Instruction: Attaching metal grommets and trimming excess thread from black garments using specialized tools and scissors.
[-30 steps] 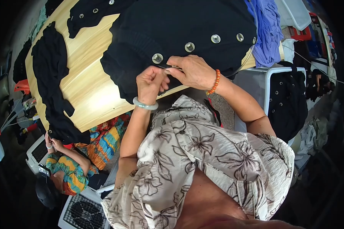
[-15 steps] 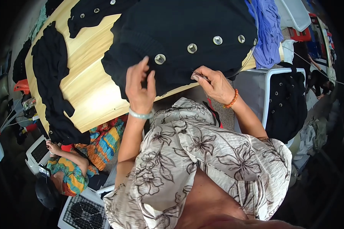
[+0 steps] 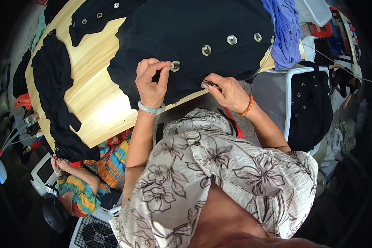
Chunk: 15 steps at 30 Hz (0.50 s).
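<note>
Your left hand [image 3: 151, 86] pinches the left rim of a pale button [image 3: 176, 66] on the black garment [image 3: 186, 25], which reaches close to the near edge of the table [image 3: 91, 99]. Your right hand [image 3: 229, 93] grips a small dark tool [image 3: 211, 84] beside that edge. Leftward, pale wood separates garment from black cloth [image 3: 53, 78]; rightward, purple fabric [image 3: 286, 35] crowds it.

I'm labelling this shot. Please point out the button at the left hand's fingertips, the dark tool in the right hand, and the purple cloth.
Button [image 3: 176, 66]: head view, on its face.
Dark tool [image 3: 211, 84]: head view, on the middle of its visible part.
Purple cloth [image 3: 284, 35]: head view, on its gathered folds.
</note>
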Each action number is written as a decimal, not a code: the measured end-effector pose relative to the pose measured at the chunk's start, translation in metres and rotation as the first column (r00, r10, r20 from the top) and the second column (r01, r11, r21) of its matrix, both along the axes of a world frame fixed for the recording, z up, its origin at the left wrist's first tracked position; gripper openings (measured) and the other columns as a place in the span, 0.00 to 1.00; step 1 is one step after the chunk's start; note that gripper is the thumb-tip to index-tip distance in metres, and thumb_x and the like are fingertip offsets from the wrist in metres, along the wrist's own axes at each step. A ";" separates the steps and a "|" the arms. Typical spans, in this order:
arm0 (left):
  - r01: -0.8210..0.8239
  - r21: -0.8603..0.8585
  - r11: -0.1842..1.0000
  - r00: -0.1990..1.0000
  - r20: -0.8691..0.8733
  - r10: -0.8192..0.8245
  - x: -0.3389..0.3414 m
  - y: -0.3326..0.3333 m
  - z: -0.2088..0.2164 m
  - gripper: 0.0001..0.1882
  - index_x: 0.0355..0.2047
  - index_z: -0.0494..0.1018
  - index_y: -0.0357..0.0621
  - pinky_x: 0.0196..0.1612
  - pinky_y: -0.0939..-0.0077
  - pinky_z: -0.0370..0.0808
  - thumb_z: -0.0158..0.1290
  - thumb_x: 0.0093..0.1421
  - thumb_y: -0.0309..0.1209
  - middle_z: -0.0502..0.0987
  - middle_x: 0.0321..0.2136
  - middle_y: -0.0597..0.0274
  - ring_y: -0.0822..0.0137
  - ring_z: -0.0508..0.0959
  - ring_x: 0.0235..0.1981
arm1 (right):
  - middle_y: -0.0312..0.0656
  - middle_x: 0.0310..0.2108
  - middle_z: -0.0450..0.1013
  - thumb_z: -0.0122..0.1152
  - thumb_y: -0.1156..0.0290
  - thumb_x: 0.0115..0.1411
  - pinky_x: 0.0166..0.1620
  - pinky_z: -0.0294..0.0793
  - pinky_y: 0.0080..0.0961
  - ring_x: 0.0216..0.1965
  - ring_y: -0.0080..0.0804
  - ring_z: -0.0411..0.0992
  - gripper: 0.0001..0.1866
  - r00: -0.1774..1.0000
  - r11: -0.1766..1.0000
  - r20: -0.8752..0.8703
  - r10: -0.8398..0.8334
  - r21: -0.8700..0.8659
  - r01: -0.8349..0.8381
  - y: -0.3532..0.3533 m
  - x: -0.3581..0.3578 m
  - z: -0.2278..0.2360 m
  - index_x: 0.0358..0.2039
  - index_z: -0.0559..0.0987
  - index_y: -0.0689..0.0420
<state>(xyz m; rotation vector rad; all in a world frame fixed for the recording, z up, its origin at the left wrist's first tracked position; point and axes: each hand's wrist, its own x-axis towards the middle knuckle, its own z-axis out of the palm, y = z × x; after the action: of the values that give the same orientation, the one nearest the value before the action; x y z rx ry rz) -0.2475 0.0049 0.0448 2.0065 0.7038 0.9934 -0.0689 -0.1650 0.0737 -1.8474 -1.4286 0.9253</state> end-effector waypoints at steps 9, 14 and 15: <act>0.096 -0.152 0.984 0.990 -0.093 -0.111 -0.024 -0.025 0.003 0.05 0.30 0.73 0.39 0.36 0.70 0.70 0.54 0.54 0.16 0.73 0.29 0.56 0.59 0.73 0.31 | 0.45 0.25 0.75 0.63 0.63 0.61 0.29 0.71 0.30 0.24 0.38 0.75 0.15 0.996 0.999 -0.077 -0.033 0.009 0.034 0.011 -0.008 0.009 0.40 0.76 0.62; 0.283 -0.429 0.858 0.896 -0.200 -0.396 -0.046 -0.034 0.003 0.01 0.29 0.75 0.35 0.31 0.75 0.69 0.56 0.57 0.20 0.74 0.25 0.57 0.66 0.73 0.26 | 0.43 0.26 0.75 0.66 0.64 0.59 0.28 0.70 0.25 0.22 0.31 0.73 0.15 0.992 0.993 -0.065 -0.106 0.053 0.109 0.002 -0.003 0.007 0.39 0.76 0.62; 0.332 -0.498 0.801 0.868 -0.172 -0.467 -0.048 -0.035 0.005 0.02 0.30 0.75 0.35 0.31 0.76 0.68 0.56 0.58 0.22 0.74 0.25 0.57 0.68 0.74 0.26 | 0.42 0.26 0.75 0.66 0.66 0.59 0.27 0.70 0.23 0.22 0.28 0.73 0.14 0.987 0.984 -0.074 -0.145 0.097 0.151 0.001 -0.002 0.004 0.39 0.76 0.63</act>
<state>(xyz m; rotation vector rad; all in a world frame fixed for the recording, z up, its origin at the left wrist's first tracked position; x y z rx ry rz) -0.2952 -0.0300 0.0496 1.7804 0.5544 0.2459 -0.0709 -0.1643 0.0774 -1.8028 -1.2561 0.8179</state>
